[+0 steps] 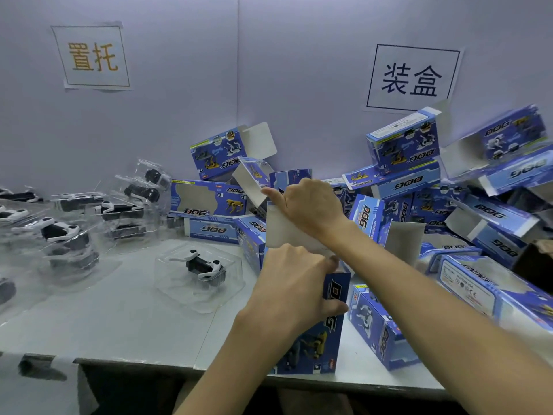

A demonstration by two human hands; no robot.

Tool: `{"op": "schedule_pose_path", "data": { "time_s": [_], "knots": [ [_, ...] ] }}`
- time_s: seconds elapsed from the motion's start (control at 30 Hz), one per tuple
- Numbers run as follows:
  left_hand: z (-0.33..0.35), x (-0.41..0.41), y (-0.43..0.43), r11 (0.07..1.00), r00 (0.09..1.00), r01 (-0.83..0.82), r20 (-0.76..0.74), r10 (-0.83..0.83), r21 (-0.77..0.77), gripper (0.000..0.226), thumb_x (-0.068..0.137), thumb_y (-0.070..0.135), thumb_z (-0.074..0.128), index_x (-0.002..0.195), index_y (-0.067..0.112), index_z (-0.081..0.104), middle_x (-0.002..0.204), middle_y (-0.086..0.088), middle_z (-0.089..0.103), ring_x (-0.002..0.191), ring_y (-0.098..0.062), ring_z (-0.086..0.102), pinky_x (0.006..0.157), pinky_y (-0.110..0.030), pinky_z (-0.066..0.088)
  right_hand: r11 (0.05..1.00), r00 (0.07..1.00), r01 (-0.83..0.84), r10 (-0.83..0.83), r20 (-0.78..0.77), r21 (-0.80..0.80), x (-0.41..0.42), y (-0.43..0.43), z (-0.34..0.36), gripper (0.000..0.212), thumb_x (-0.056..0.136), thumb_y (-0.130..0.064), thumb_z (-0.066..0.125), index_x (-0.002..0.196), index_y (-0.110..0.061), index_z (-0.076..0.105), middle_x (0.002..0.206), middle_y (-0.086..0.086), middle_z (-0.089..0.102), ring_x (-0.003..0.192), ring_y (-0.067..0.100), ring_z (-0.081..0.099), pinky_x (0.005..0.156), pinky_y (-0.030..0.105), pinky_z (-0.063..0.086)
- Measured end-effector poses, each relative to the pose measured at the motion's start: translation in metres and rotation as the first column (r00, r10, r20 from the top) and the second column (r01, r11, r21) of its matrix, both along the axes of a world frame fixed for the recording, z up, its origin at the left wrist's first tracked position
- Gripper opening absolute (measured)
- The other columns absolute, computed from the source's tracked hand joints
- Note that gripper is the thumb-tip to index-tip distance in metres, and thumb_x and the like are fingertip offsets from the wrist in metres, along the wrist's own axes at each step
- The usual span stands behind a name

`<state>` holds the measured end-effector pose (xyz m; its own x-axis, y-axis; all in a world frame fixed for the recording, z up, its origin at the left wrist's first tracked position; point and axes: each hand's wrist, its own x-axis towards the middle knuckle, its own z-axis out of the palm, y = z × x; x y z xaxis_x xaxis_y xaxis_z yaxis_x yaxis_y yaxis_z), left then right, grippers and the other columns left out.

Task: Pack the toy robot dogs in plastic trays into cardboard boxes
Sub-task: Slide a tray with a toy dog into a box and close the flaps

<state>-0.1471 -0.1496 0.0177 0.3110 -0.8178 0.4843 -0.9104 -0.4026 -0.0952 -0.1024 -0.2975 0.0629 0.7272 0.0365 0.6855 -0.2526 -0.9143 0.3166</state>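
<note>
head view: the left hand (294, 283) grips the side of a blue cardboard box (314, 339) printed with "dog". The box stands on end at the front edge of the pale grey table (119, 310), and the hand's thumb and fingers curl round its upper part. the right hand (311, 205) is just above, with its fingers curled over the box's white inner flap (281, 232) and the thumb sticking out to the left. the two hands are close together, both clamped on this one box. left of the box and apart from it, a black-and-white toy robot dog (205, 266) lies in a clear plastic tray (179, 283) on the table. a heap of more clear trays with toy dogs (68, 235) is at the far left. a pile of blue boxes (419, 190), many with open flaps, leans against the lilac wall at the right. two paper signs hang there, one with orange characters (92, 56) and one with black characters (411, 79).
</note>
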Motion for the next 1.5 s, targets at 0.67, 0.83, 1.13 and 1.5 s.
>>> {"op": "schedule_pose_path", "data": {
  "time_s": [0.67,0.83,1.13,1.5],
  "knots": [
    [-0.028,0.010,-0.001,0.988,0.992,0.053,0.119,-0.036,-0.144,0.075,0.085,0.067,0.056,0.146,0.032,0.029,0.129,-0.008,0.063,0.114,-0.033,0.057,0.092,-0.044,0.045,0.519,0.814,-0.149,0.548,-0.194,0.842,-0.082,-0.012,0.016,0.025,0.103,-0.027,0.053,0.115,-0.041,0.070,0.100,-0.021,0.073,0.091,-0.010,0.059,0.077,0.008,0.042],
    [-0.033,0.006,0.001,0.988,0.992,0.056,0.118,-0.039,-0.144,0.061,0.086,0.066,0.055,0.134,0.028,0.048,0.108,0.000,0.067,0.098,-0.025,0.062,0.072,-0.034,0.030,0.480,0.807,-0.194,0.574,-0.139,0.855,-0.105,0.004,-0.019,0.033,0.102,-0.015,0.054,0.122,-0.037,0.069,0.094,-0.010,0.074,0.092,0.003,0.065,0.087,0.025,0.051],
    [-0.033,0.012,0.042,0.897,0.901,0.315,-0.198,-0.385,-0.312,0.031,0.095,0.049,0.048,0.116,0.035,0.067,0.123,0.020,0.062,0.115,0.004,0.052,0.114,-0.022,0.024,0.436,0.810,-0.379,0.582,0.066,0.816,-0.108,0.002,-0.033,0.032,0.098,-0.008,0.059,0.118,-0.029,0.073,0.111,-0.018,0.073,0.108,0.001,0.066,0.092,0.019,0.051],
    [-0.062,0.006,0.047,0.836,0.930,0.357,0.078,-0.359,-0.417,0.011,0.085,0.036,0.061,0.086,0.037,0.073,0.131,0.010,0.063,0.123,-0.011,0.057,0.097,-0.037,0.038,0.518,0.816,-0.335,0.577,-0.033,0.787,-0.119,0.009,-0.033,0.031,0.096,-0.010,0.064,0.114,-0.032,0.075,0.123,-0.016,0.069,0.118,-0.007,0.058,0.100,0.025,0.050]
  ]
}}
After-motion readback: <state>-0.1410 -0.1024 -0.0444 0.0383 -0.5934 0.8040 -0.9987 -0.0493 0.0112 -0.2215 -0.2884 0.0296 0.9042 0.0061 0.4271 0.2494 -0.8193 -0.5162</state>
